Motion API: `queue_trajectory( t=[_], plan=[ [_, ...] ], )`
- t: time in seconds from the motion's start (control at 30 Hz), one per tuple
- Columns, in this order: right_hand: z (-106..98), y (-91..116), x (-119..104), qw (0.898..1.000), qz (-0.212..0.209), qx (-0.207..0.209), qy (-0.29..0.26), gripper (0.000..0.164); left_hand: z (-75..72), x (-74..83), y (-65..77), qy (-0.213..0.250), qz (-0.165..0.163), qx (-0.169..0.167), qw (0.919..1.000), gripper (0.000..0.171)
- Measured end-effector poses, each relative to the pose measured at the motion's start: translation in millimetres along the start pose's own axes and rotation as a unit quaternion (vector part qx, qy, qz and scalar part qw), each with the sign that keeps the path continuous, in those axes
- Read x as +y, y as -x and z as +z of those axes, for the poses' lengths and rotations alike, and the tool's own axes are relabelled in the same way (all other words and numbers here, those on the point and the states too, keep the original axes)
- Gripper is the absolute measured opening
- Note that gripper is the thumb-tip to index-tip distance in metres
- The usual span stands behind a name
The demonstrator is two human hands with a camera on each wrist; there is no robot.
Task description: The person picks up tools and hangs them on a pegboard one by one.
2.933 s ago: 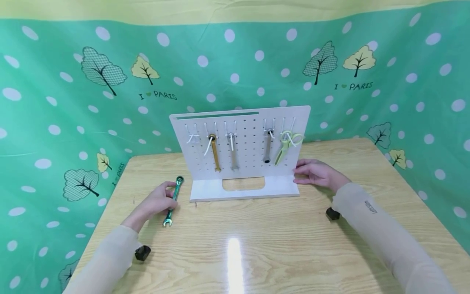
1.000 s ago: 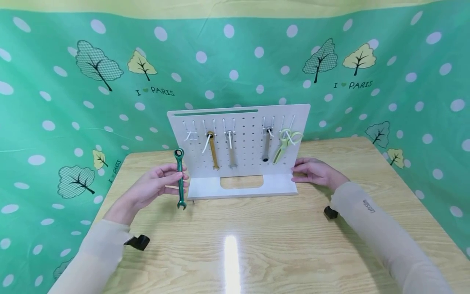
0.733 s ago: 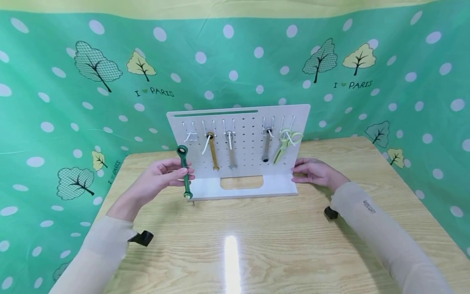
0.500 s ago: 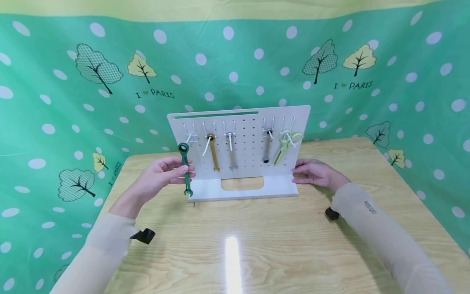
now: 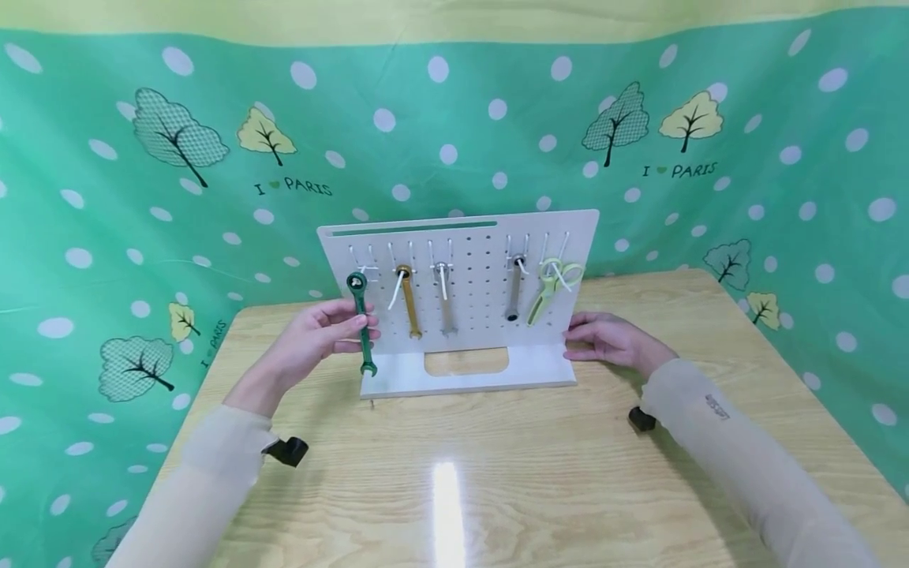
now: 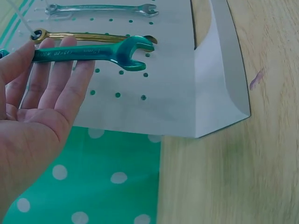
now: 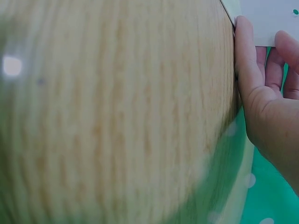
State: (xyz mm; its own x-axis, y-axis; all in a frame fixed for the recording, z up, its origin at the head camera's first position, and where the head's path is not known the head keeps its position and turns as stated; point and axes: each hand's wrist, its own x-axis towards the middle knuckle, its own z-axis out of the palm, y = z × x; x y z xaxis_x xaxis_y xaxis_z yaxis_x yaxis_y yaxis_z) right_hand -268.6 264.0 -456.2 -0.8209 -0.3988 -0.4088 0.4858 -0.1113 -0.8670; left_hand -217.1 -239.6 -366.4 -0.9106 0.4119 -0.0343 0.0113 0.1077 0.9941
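Observation:
My left hand (image 5: 312,339) pinches a green combination wrench (image 5: 363,323) between thumb and fingers. It hangs near upright, ring end up, in front of the leftmost hook (image 5: 362,254) of a white pegboard (image 5: 476,308). Whether the hook tip passes into the ring cannot be told. In the left wrist view the wrench's open end (image 6: 133,52) points away from the palm. My right hand (image 5: 611,341) holds the pegboard's lower right edge; its fingertips (image 7: 243,23) meet the board there.
Other hooks hold a gold wrench (image 5: 409,304), a silver wrench (image 5: 447,300), a grey wrench (image 5: 515,290) and light green scissors (image 5: 547,292). The board's white base (image 5: 398,377) stands on a wooden table (image 5: 540,465). A green dotted cloth (image 5: 426,110) hangs behind.
My left hand has lifted the green wrench off the table and brought it up and right to the leftmost hook, turning it upright. My right hand stays at the board's edge.

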Motion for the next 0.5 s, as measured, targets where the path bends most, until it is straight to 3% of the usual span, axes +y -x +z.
queue_trajectory(
  t=[0.3, 0.5],
  plan=[
    [-0.1, -0.1, 1.1, 1.000, 0.003, 0.008, -0.004, 0.030, 2.5, -10.0, -13.7, 0.039, -0.002, 0.011, 0.9992, 0.043],
    [0.1, 0.0, 1.8, 1.000, 0.002, 0.013, 0.003, 0.028, 7.6, -10.0, -19.5, 0.038, -0.022, 0.062, 0.9971, 0.048]
  ],
)
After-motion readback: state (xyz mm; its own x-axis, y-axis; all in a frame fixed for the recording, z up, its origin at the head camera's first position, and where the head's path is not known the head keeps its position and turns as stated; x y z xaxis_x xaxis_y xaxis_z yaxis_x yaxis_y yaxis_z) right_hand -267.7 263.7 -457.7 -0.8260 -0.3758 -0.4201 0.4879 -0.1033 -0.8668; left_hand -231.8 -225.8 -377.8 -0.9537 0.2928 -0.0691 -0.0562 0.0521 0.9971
